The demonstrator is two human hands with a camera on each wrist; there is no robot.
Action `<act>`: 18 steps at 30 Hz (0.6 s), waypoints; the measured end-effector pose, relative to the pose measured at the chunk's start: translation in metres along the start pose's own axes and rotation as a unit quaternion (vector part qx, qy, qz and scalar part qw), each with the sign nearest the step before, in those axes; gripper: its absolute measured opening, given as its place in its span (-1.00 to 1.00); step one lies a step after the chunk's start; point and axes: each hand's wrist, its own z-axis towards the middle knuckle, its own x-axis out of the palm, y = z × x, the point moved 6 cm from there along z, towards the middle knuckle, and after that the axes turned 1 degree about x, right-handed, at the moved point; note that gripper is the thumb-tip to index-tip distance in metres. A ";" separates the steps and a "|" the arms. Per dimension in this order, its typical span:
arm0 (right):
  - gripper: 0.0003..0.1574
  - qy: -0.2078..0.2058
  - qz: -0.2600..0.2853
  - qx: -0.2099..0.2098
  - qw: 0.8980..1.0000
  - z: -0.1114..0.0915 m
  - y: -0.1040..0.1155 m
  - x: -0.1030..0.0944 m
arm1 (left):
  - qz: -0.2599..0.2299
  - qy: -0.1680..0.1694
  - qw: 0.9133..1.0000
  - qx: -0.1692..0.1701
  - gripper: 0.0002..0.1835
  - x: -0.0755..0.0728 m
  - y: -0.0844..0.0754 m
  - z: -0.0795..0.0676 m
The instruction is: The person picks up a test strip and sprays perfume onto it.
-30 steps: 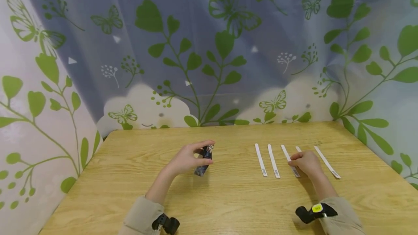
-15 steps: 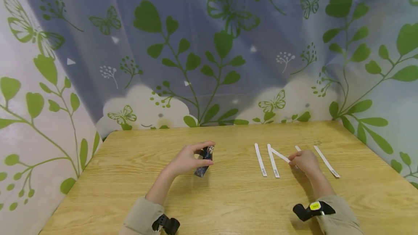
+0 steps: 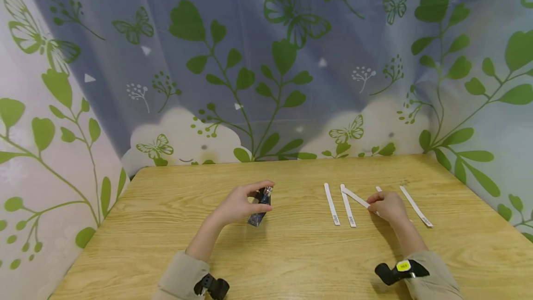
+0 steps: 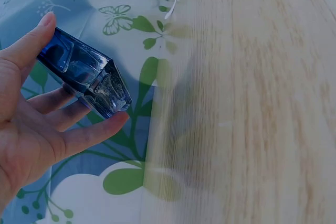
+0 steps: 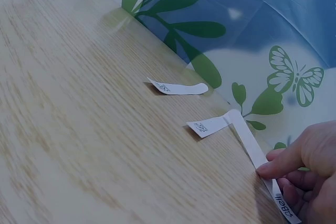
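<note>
My left hand (image 3: 237,205) grips a dark blue glass perfume bottle (image 3: 259,214), tilted between thumb and fingers above the table. In the left wrist view the bottle (image 4: 84,72) shows its clear faceted glass. With thumb and fingers, my right hand (image 3: 390,206) pinches a white paper test strip (image 3: 356,197). In the head view, that strip slants left and its far end overlaps the top of another test strip (image 3: 350,212). Printed letters show near the pinched end of the held strip (image 5: 249,142) in the right wrist view. The right hand partly covers a further strip (image 3: 379,189).
One white strip (image 3: 331,205) lies at the left of the row, and another (image 3: 416,206) lies right of my right hand. The wooden table (image 3: 291,253) ends at a leaf-patterned curtain (image 3: 233,59) behind. Both wrists wear black camera mounts.
My right hand has taken hold of the middle strip and swung its far end left, over the neighbouring strip. The left hand and bottle have stayed in place.
</note>
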 end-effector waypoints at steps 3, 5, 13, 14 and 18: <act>-0.78 0.009 0.011 0.000 1.000 -0.001 0.000 0.001 | -0.006 -0.006 1.000 -0.004 -0.38 -0.002 0.000 -0.002; -0.74 0.014 0.009 -0.003 1.000 -0.001 0.001 0.000 | -0.010 -0.011 1.000 -0.003 -0.39 -0.003 0.001 -0.002; -0.67 0.015 0.011 -0.007 1.000 -0.001 0.006 -0.002 | -0.027 -0.027 0.999 -0.013 -0.40 -0.008 0.004 -0.005; -0.68 0.016 0.015 -0.008 1.000 -0.001 0.006 -0.002 | -0.030 -0.030 0.999 -0.012 -0.40 -0.009 0.005 -0.005; -0.70 0.019 0.026 -0.008 0.999 -0.001 0.008 -0.002 | -0.034 -0.041 0.999 -0.004 -0.39 -0.011 0.005 -0.006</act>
